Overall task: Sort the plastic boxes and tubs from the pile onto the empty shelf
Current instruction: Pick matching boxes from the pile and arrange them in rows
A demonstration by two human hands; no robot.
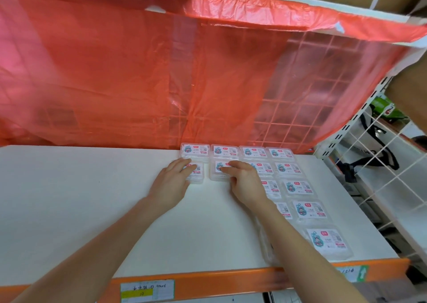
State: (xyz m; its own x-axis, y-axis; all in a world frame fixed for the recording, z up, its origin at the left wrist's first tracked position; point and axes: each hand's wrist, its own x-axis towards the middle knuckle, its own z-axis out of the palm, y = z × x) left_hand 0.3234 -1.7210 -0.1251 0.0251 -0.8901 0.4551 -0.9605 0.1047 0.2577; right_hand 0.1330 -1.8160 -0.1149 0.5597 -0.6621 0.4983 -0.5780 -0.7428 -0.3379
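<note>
Boxes (298, 187) cover the shelf's (80, 198) right part, its left bare; left hand (172, 181) and right hand (246, 183) press flat-fingered on two more.

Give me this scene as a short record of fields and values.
surface: white shelf, orange front edge
stock: clear labelled boxes in rows, back right
left hand: fingers flat on end box of second row
right hand: fingers on next box beside it
behind: red plastic sheet over wire grid
</note>
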